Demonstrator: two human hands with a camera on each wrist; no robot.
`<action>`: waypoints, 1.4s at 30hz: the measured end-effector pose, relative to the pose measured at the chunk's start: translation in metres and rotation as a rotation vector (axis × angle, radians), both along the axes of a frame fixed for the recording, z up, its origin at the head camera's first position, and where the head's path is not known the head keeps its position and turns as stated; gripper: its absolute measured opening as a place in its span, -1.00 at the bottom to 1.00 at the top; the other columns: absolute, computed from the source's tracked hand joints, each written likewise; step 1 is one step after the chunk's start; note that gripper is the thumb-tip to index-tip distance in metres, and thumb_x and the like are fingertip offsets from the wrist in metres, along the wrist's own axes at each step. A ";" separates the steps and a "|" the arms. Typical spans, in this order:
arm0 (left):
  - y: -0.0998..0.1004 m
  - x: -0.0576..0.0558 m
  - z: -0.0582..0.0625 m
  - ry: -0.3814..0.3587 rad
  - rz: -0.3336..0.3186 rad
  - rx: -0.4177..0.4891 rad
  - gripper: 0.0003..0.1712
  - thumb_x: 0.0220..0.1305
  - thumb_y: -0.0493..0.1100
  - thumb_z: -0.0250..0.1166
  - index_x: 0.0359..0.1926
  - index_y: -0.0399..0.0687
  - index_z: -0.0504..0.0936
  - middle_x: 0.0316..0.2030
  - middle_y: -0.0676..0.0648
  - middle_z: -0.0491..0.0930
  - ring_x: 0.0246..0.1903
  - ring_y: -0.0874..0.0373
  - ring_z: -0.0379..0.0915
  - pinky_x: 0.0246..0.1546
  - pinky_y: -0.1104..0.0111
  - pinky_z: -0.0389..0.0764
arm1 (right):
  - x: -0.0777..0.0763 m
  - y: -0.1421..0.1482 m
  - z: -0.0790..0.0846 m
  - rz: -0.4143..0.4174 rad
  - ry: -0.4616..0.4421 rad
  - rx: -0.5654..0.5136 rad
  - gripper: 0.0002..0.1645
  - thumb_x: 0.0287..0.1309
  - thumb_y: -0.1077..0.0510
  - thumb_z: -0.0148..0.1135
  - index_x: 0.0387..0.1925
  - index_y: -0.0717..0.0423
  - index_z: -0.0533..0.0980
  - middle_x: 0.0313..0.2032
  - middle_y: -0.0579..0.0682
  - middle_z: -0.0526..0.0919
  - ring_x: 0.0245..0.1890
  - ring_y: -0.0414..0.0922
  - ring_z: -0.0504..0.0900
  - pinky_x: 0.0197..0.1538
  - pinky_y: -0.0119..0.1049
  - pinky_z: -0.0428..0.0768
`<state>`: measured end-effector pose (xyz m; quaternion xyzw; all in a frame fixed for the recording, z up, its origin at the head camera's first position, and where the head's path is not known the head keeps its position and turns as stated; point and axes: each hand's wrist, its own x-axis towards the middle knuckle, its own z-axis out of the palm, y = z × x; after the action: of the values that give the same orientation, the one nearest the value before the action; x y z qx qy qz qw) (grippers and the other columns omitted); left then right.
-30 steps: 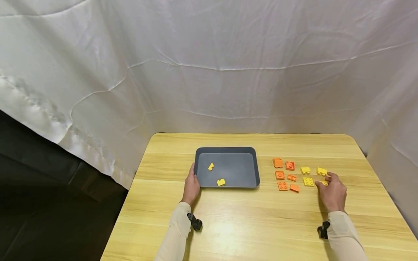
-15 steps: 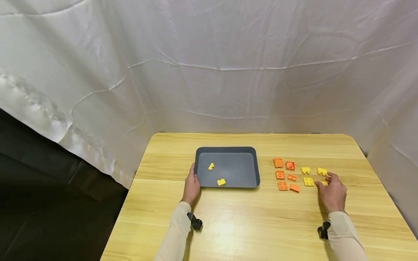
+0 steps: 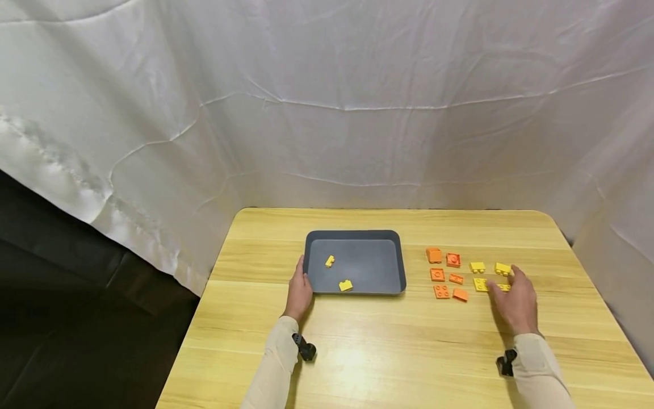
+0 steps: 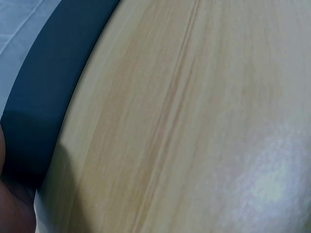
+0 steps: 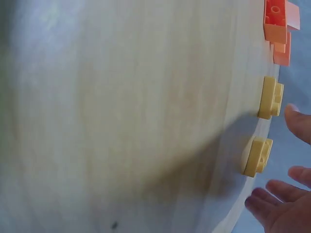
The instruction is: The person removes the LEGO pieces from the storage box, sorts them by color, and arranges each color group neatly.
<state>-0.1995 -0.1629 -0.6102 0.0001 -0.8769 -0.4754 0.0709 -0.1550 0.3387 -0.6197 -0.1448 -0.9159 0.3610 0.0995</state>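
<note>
My left hand (image 3: 298,295) rests against the left side of a dark grey tray (image 3: 403,267), its fingers fairly straight along the outer wall. Two yellow building bricks (image 3: 346,285) lie inside the tray. On the right, my right hand (image 3: 516,304) hovers beside a group of yellow bricks. Its thumb tip overlaps the gap between two front bricks, one studded yellow brick (image 3: 479,284) and another yellow brick (image 3: 504,288). In the right wrist view, thumb and fingers are spread apart, with a yellow brick (image 5: 257,156) lying on the table between them.
Two more yellow bricks, one left (image 3: 477,267) and one right (image 3: 502,268), sit behind the front pair. Several orange bricks (image 3: 441,292) lie between them and the tray on the wooden table (image 3: 398,352). A white curtain (image 3: 378,142) hangs behind the table.
My right thumb has moved left, away from the front right yellow brick, and the hand has spread and shifted slightly left. My left hand and the tray have stayed in place.
</note>
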 end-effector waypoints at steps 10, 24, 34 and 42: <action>-0.001 -0.001 -0.004 -0.016 0.004 -0.008 -0.39 0.58 -0.46 -0.15 0.58 -0.43 0.06 0.50 -0.41 0.21 0.47 -0.29 0.17 0.49 -0.08 0.27 | 0.001 -0.004 0.000 0.125 0.109 0.023 0.05 0.49 0.04 0.24 0.56 0.53 -0.15 0.50 0.61 -0.09 0.54 0.48 -0.16 0.55 0.35 -0.14; 0.001 0.001 -0.002 0.004 0.009 0.012 -0.39 0.57 -0.45 -0.16 0.58 -0.44 0.07 0.49 -0.43 0.21 0.46 -0.33 0.18 0.48 -0.11 0.27 | -0.001 -0.021 0.004 0.189 0.071 0.002 0.11 0.51 -0.09 0.19 0.59 0.46 -0.23 0.52 0.59 -0.22 0.51 0.54 -0.21 0.53 0.40 -0.22; 0.000 -0.001 -0.001 -0.048 0.011 0.014 -0.38 0.59 -0.45 -0.15 0.60 -0.37 0.06 0.52 -0.37 0.19 0.49 -0.26 0.15 0.51 -0.04 0.24 | -0.013 -0.047 0.014 0.274 0.123 0.007 0.14 0.47 -0.06 0.26 0.60 0.45 -0.22 0.56 0.51 -0.18 0.53 0.50 -0.18 0.56 0.37 -0.20; -0.001 -0.001 0.000 -0.044 0.006 0.011 -0.38 0.59 -0.45 -0.15 0.60 -0.38 0.06 0.52 -0.38 0.19 0.48 -0.27 0.16 0.51 -0.05 0.25 | -0.025 -0.068 0.022 0.314 0.140 0.023 0.17 0.44 -0.05 0.30 0.60 0.44 -0.22 0.57 0.48 -0.19 0.53 0.49 -0.14 0.58 0.30 -0.18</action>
<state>-0.2003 -0.1642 -0.6102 0.0136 -0.8756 -0.4800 0.0529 -0.1803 0.2704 -0.5974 0.0266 -0.9221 0.3710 0.1069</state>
